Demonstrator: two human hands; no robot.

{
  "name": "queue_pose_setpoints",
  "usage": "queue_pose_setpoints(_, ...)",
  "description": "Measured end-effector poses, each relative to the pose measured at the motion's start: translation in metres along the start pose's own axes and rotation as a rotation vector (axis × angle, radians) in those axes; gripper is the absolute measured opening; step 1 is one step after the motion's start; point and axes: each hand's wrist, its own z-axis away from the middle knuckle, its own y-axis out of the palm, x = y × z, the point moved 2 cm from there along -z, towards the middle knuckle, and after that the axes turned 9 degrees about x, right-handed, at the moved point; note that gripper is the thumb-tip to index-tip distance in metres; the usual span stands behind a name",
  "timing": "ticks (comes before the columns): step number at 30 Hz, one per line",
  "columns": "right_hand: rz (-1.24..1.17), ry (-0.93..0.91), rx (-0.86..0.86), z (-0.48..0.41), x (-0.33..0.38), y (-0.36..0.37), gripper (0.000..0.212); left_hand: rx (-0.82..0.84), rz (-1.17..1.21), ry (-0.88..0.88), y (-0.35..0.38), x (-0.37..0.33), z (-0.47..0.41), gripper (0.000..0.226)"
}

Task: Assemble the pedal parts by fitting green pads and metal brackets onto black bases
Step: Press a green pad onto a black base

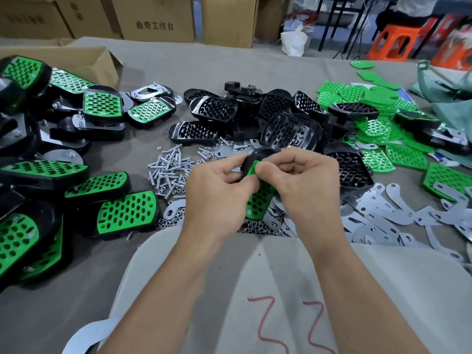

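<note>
The left hand [217, 192] and right hand [301, 180] both pinch a black base [263, 153] carrying a green pad [259, 203], held above the screws [168, 169]. Its long axis runs near-to-far, rounded end pointing away

The left hand [217, 192] and right hand [306, 185] partly hide the black base [260, 153] and green pad [258, 203]; orange stools [393, 44] are blurred.
</note>
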Motion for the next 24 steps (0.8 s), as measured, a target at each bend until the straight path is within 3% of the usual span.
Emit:
queue_pose_setpoints(2, -0.008, 0.022, -0.088, 0.0, 0.001, -0.007, 0.036, 0.042, 0.099, -0.013, 0.0, 0.0, -0.002, 0.059)
queue_pose_setpoints(4, -0.069, 0.072, -0.048, -0.001, 0.001, -0.01, 0.057, 0.102, 0.197, -0.002, 0.0, -0.001, -0.005, 0.052)
queue_pose_setpoints(5, -0.158, 0.105, 0.045, -0.002, 0.001, -0.009, 0.056, 0.137, 0.227, 0.009, 0.0, -0.001, -0.006, 0.047)
queue_pose_setpoints(7, -0.309, 0.111, 0.212, -0.002, 0.003, -0.008, 0.032, 0.187, 0.247, 0.028, -0.002, -0.001, -0.006, 0.044)
queue_pose_setpoints(9, -0.347, 0.102, 0.221, 0.002, 0.006, -0.007, 0.013, 0.204, 0.237, 0.029, -0.003, 0.0, -0.004, 0.044)
queue_pose_setpoints(12, -0.221, 0.066, 0.107, 0.002, 0.005, -0.006, 0.006, 0.197, 0.226, -0.004, -0.004, 0.001, -0.004, 0.034)
queue_pose_setpoints(15, -0.092, 0.007, 0.194, 0.003, 0.006, -0.001, 0.018, 0.182, 0.238, -0.081, -0.013, 0.001, -0.006, 0.026)
queue_pose_setpoints(17, -0.191, 0.069, 0.258, 0.004, 0.004, 0.003, 0.031, 0.061, 0.243, -0.126, -0.017, 0.003, -0.007, 0.022)
queue_pose_setpoints(19, -0.233, 0.121, 0.183, 0.005, -0.001, 0.006, 0.032, -0.129, 0.315, -0.159, -0.023, 0.004, -0.01, 0.018)
queue_pose_setpoints(22, 0.18, 0.087, 0.004, 0.002, -0.009, 0.009, 0.021, -0.323, 0.622, -0.244, -0.036, 0.005, -0.014, 0.01)
queue_pose_setpoints(24, 0.368, 0.042, 0.056, 0.003, -0.011, 0.017, 0.027, -0.369, 0.821, -0.252, -0.047, 0.006, -0.017, 0.009)
